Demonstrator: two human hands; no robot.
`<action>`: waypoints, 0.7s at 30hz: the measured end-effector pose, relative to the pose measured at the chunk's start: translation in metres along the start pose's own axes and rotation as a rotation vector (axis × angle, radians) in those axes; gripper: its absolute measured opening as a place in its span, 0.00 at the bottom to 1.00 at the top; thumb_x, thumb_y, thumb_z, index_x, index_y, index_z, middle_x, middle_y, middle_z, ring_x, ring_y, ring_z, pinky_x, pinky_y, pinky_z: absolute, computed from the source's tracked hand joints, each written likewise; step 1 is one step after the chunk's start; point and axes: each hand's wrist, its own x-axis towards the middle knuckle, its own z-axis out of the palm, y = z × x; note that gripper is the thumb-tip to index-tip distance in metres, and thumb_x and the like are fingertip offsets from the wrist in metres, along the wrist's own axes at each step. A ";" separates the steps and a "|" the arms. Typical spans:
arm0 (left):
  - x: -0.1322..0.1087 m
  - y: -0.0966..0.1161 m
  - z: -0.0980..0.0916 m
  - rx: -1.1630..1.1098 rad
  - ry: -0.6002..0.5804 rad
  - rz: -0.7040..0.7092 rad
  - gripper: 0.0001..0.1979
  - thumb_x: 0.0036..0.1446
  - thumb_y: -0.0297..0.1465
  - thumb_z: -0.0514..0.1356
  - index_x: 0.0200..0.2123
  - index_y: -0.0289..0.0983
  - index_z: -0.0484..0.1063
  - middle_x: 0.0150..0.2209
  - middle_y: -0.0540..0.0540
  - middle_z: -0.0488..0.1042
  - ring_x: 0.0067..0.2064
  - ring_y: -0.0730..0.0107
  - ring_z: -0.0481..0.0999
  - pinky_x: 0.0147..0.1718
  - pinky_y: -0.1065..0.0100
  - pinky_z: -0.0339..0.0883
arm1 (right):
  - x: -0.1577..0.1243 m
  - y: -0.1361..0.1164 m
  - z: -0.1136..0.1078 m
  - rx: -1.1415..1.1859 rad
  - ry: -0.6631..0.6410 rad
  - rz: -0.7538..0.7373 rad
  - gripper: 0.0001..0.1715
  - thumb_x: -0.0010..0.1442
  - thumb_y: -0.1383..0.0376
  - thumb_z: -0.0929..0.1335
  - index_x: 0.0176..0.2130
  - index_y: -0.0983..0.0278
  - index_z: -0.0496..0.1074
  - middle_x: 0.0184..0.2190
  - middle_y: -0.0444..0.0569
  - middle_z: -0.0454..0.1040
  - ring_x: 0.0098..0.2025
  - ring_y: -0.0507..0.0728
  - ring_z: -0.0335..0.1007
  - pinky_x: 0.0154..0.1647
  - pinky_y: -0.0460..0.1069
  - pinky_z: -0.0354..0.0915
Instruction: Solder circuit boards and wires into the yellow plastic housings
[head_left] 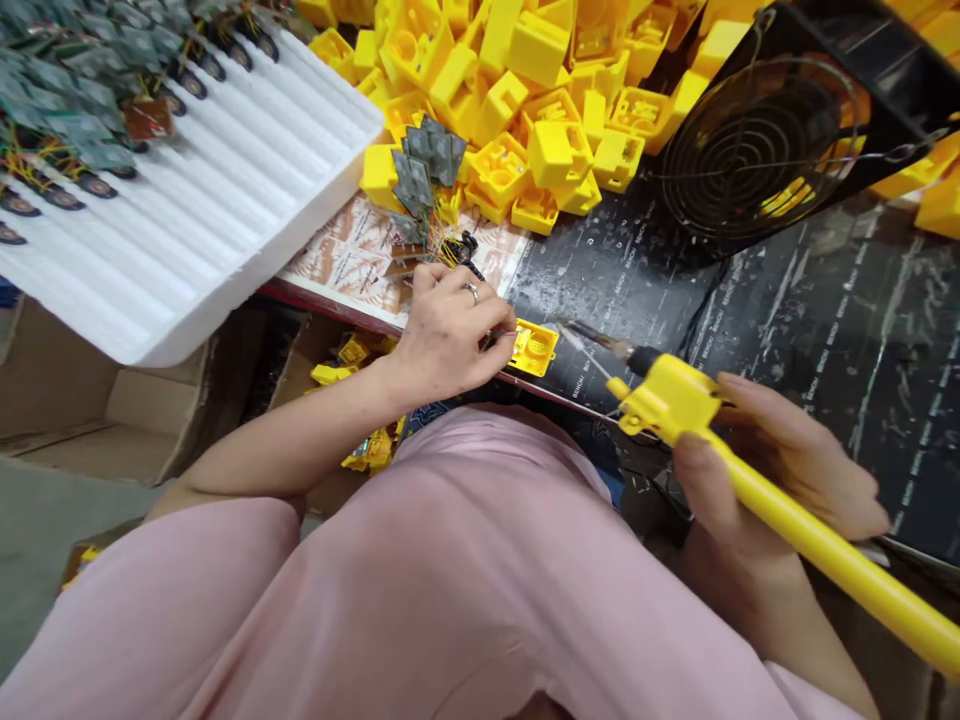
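My right hand (780, 470) is closed around a yellow soldering iron (682, 395), which has a dark metal tip and a thin solder feed tube beside it. The tip points left, a little to the right of a small open yellow plastic case (534, 347) at the bench's front edge. At that case's left side is my left hand (457, 330), wearing a ring, its thumb and fingers pinched together; whatever sits between them is hidden. Just beyond the left hand lies a bunch of small circuit boards (427, 160) with thin wires and small black round parts (461, 247).
A white ridged foam tray (262, 200) at left carries many wired boards. Yellow cases (517, 130) are heaped at the back. A black fan (757, 150) stands at back right on the black bench top (810, 350). Cardboard boxes (142, 400) sit below, left.
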 end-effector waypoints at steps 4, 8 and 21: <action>0.000 0.000 -0.002 0.008 -0.015 0.011 0.08 0.62 0.29 0.59 0.29 0.40 0.73 0.30 0.51 0.80 0.36 0.63 0.73 0.44 0.55 0.57 | 0.008 -0.008 0.013 0.004 -0.116 -0.163 0.27 0.56 0.67 0.78 0.54 0.56 0.75 0.35 0.44 0.82 0.30 0.55 0.79 0.27 0.48 0.75; -0.002 -0.001 -0.002 0.027 -0.026 0.010 0.09 0.63 0.31 0.59 0.29 0.40 0.74 0.31 0.49 0.80 0.38 0.61 0.74 0.44 0.54 0.58 | 0.018 -0.012 0.010 -0.069 -0.209 -0.249 0.13 0.58 0.68 0.77 0.41 0.58 0.73 0.29 0.42 0.79 0.27 0.54 0.78 0.23 0.46 0.73; 0.003 -0.002 -0.002 0.017 -0.108 -0.007 0.07 0.59 0.31 0.59 0.30 0.39 0.77 0.32 0.46 0.76 0.40 0.58 0.71 0.45 0.50 0.60 | 0.029 -0.009 0.000 -0.088 -0.314 -0.336 0.06 0.68 0.61 0.70 0.38 0.59 0.72 0.30 0.44 0.79 0.30 0.51 0.77 0.25 0.45 0.71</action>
